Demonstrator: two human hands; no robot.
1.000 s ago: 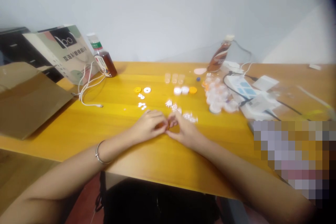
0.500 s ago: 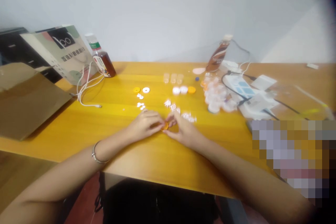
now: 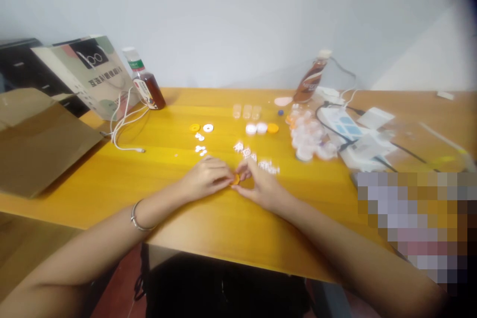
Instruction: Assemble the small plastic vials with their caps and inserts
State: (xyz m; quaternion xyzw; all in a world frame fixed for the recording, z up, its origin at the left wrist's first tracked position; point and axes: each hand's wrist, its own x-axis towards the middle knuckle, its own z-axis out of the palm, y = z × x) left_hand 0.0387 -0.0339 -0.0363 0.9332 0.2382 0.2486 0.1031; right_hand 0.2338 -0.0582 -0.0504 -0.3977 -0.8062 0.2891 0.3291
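A small orange piece (image 3: 236, 179) sits between the fingertips of both hands, closer to the bench's near edge than to its far edge. The left hand (image 3: 210, 177) meets it from its left side, fingers nearly closed and bunched against the thumb. The right hand (image 3: 261, 185) meets it from the other side: its fingers curl round in a loose arch, thumb tip at the side of the piece toward the near edge, fingertips at the side toward the far edge. Both sets of fingers pinch it; the fingertips hide part of its rim, and whether it touches the bench (image 3: 208, 238) I cannot tell.

Toward the far edge from the right hand, white patterned pieces (image 3: 239, 146) run in a slanting line. Beyond the left hand lie small white pieces (image 3: 200, 149), then a yellow disc (image 3: 195, 128) beside a white disc (image 3: 207, 128). An orange cap (image 3: 273, 128) and three clear cups (image 3: 247, 112) stand further toward the far edge.
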